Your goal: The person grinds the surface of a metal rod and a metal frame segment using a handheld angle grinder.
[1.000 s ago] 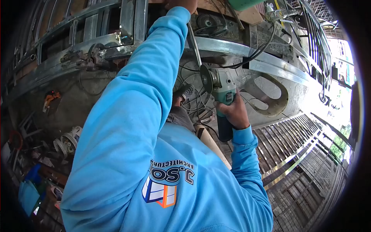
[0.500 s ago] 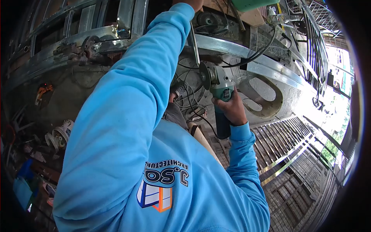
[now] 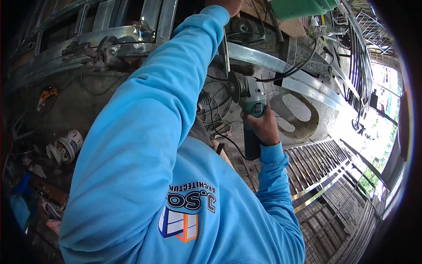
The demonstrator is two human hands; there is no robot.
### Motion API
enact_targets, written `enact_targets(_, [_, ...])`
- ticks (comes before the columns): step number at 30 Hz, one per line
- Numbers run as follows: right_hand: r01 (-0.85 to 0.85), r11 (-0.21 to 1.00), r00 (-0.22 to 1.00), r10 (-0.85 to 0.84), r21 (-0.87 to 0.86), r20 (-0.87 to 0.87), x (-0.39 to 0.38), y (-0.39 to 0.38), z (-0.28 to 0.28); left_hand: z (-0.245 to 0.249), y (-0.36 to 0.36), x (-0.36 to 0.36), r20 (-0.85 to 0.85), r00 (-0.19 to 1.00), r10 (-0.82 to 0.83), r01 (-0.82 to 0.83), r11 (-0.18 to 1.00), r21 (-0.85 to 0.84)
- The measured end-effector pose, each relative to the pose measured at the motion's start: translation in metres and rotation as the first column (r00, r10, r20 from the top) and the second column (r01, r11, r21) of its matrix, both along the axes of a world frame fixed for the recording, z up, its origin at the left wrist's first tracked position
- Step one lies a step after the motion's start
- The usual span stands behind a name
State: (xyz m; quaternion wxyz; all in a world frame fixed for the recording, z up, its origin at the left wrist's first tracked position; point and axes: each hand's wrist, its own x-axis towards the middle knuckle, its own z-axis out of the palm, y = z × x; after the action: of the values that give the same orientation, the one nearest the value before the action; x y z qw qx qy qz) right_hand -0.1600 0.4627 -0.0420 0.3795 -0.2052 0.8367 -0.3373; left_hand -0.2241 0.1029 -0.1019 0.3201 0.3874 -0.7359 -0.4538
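Note:
My right hand (image 3: 263, 125) is closed around the green-and-black body of an angle grinder (image 3: 254, 105), thumb across its side. Its round disc (image 3: 234, 87) faces left, and the lower end of a thin metal rod (image 3: 227, 57) comes right up to the disc's edge. From there the rod runs up to my left hand (image 3: 225, 5), which is closed at the upper end; the top frame edge cuts off part of this hand. A black cable (image 3: 233, 137) loops below the grinder.
A galvanized steel beam (image 3: 259, 56) crosses behind the grinder. At the top sits a green container (image 3: 303, 8); a rusty clamp (image 3: 105, 53) is on the left frame. A flat metal piece with oval openings (image 3: 313, 121) lies right, above slatted metal panels (image 3: 316, 160). A white bucket (image 3: 72, 143) stands lower left.
The view has shifted a little, with the surroundings slightly lower. My left hand has moved slightly right and the rod stands steeper against the disc. My right hand keeps its hold on the grinder.

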Motion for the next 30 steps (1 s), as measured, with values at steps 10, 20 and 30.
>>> enact_targets(10, [0.006, 1.0, 1.0, -0.006, 0.008, -0.008, 0.0, 0.002, -0.001, -0.003, -0.001, 0.001, 0.09, 0.995, 0.038, -0.028, 0.993, -0.117])
enact_targets(20, [0.019, 1.0, 1.0, -0.02, 0.018, 0.021, 0.003, -0.008, 0.011, -0.002, -0.002, 0.001, 0.032, 0.999, 0.014, -0.014, 1.0, -0.008])
enact_targets(30, [0.019, 1.0, 1.0, -0.019, -0.016, 0.001, 0.002, 0.005, -0.001, 0.008, 0.001, 0.004, 0.083, 0.996, 0.014, -0.013, 1.0, -0.004])
